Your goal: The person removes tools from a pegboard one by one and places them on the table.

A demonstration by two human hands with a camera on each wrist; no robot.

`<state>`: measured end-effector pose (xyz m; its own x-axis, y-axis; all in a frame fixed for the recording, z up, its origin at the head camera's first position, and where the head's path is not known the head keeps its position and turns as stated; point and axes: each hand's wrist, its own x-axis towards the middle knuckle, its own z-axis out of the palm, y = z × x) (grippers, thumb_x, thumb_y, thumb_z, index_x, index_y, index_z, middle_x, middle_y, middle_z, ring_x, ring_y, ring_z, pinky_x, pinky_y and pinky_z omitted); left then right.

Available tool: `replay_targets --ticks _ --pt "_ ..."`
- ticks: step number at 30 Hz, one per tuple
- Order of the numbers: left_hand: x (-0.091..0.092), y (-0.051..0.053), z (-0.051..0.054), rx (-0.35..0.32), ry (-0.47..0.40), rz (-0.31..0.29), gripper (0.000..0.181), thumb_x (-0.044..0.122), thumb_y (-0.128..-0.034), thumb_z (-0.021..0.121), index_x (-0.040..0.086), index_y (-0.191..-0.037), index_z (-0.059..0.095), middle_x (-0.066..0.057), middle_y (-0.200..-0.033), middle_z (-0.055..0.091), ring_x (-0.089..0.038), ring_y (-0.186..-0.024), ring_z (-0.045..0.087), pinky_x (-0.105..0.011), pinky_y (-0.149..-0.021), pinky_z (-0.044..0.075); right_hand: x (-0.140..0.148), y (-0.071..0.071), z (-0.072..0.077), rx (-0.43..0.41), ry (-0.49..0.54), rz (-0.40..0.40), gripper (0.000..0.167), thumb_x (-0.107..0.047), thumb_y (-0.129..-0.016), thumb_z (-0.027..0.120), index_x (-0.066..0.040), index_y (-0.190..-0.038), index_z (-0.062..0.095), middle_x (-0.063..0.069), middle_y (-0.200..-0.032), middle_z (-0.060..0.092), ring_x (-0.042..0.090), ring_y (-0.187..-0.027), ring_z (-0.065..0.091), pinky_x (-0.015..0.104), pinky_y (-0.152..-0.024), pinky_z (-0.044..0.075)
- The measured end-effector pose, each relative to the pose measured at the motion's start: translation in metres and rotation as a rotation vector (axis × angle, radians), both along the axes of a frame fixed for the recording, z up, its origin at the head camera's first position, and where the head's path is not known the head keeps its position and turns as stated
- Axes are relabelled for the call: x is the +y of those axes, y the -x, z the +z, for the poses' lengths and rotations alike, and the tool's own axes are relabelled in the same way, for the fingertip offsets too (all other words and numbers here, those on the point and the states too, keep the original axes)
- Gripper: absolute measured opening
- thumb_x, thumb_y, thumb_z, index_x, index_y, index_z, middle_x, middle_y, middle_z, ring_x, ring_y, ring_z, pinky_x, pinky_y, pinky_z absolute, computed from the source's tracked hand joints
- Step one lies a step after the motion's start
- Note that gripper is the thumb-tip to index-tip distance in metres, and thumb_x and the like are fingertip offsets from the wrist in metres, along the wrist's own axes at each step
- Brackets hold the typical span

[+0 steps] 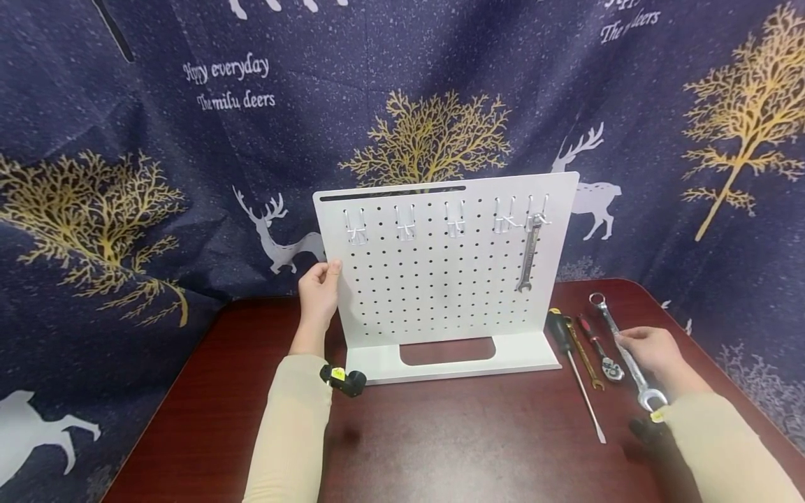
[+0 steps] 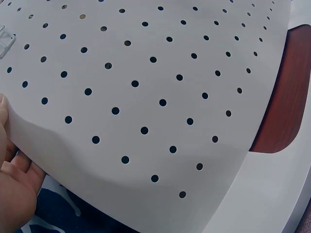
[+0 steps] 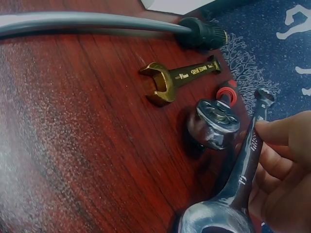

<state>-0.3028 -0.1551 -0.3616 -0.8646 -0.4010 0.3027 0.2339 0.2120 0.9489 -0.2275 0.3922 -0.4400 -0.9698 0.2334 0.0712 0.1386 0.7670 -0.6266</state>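
My left hand (image 1: 319,297) grips the left edge of a white pegboard stand (image 1: 541,300), thumb in front and fingers behind. In the left wrist view, part of the left hand (image 2: 19,194) shows at the board's edge. At the right, my right hand (image 1: 657,353) pinches a large silver combination wrench (image 1: 629,360) by its shank. The right wrist view shows the thumb and fingers on this wrench (image 3: 245,167), its open end toward the camera. A smaller silver combination wrench (image 1: 529,255) hangs from the pegboard's rightmost hook.
Left of the held wrench lie a ratchet (image 1: 611,368) with a red-and-black handle, a gold-coloured wrench (image 1: 585,353) and a dark-handled screwdriver (image 1: 558,330). Several wire hooks (image 1: 405,227) line the board's upper part. A dark patterned cloth (image 1: 289,140) hangs behind the reddish-brown table (image 1: 440,433).
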Motion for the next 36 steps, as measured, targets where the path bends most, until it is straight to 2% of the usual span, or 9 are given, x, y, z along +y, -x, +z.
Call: replay_targets --ticks 4,7,11,16,20,25,28,36 --pt "0.001 -0.001 -0.001 0.045 -0.020 -0.006 0.037 0.038 -0.0887 0.064 0.002 -0.083 0.065 0.003 -0.062 0.049 -0.014 -0.066 0.045 -0.025 -0.059 0.038 -0.002 -0.001 0.002 -0.022 -0.028 -0.002 0.033 -0.016 -0.089 0.057 0.015 -0.098 0.063 0.028 -0.086 0.066 0.018 -0.065 0.053 0.029 -0.057 0.040" --pt "0.002 -0.002 -0.002 0.070 -0.030 -0.015 0.037 0.039 -0.0880 0.065 0.003 -0.080 0.065 0.003 -0.061 0.048 -0.013 -0.064 0.043 -0.025 -0.058 0.036 -0.003 -0.002 0.003 -0.027 -0.079 0.004 0.031 -0.016 -0.088 0.057 0.014 -0.095 0.064 0.029 -0.088 0.065 0.026 -0.069 0.056 0.032 -0.060 0.040" --pt "0.001 -0.002 0.000 0.036 -0.017 -0.015 0.034 0.034 -0.0903 0.063 0.001 -0.084 0.065 0.005 -0.062 0.047 -0.012 -0.064 0.043 -0.024 -0.058 0.037 -0.002 -0.002 0.004 -0.050 -0.124 0.023 0.032 -0.017 -0.089 0.056 0.013 -0.095 0.064 0.029 -0.087 0.065 0.033 -0.074 0.057 0.037 -0.062 0.040" --pt "0.000 0.000 0.001 -0.007 -0.004 -0.011 0.032 0.031 -0.0918 0.062 0.000 -0.087 0.064 0.006 -0.061 0.046 -0.011 -0.064 0.043 -0.022 -0.057 0.037 0.001 -0.001 0.005 -0.062 -0.165 0.034 0.032 -0.020 -0.088 0.058 0.011 -0.095 0.066 0.027 -0.085 0.066 0.029 -0.071 0.057 0.037 -0.061 0.040" --pt "-0.001 0.000 0.002 0.000 0.000 -0.015 0.032 0.031 -0.0920 0.061 -0.001 -0.087 0.064 0.006 -0.060 0.044 -0.010 -0.062 0.041 -0.022 -0.056 0.035 0.002 0.000 0.006 -0.063 -0.195 0.025 0.030 -0.020 -0.087 0.059 0.009 -0.092 0.067 0.026 -0.085 0.067 0.028 -0.070 0.058 0.038 -0.063 0.041" --pt "-0.001 0.000 0.003 -0.002 -0.005 -0.020 0.031 0.030 -0.0921 0.062 0.000 -0.088 0.065 0.006 -0.060 0.044 -0.011 -0.062 0.041 -0.022 -0.056 0.036 0.003 -0.001 0.005 -0.101 -0.066 0.008 0.031 -0.016 -0.087 0.056 0.014 -0.092 0.065 0.010 -0.063 0.067 0.014 -0.054 0.060 0.030 -0.054 0.049" --pt "-0.001 0.000 0.003 -0.011 -0.005 -0.019 0.031 0.030 -0.0921 0.062 0.000 -0.088 0.065 0.007 -0.060 0.045 -0.011 -0.063 0.042 -0.023 -0.056 0.036 0.002 -0.001 0.007 -0.106 0.021 -0.011 0.037 -0.018 -0.087 0.056 0.017 -0.099 0.062 0.003 -0.060 0.065 0.011 -0.051 0.060 0.028 -0.049 0.050" --pt "0.000 -0.001 0.001 -0.001 0.008 -0.013 0.033 0.030 -0.0923 0.061 -0.002 -0.089 0.065 0.007 -0.060 0.044 -0.010 -0.061 0.041 -0.022 -0.055 0.035 -0.006 0.002 0.013 -0.051 0.085 -0.041 0.051 -0.031 -0.093 0.054 0.017 -0.112 0.056 0.013 -0.074 0.069 0.008 -0.060 0.060 0.027 -0.052 0.052"
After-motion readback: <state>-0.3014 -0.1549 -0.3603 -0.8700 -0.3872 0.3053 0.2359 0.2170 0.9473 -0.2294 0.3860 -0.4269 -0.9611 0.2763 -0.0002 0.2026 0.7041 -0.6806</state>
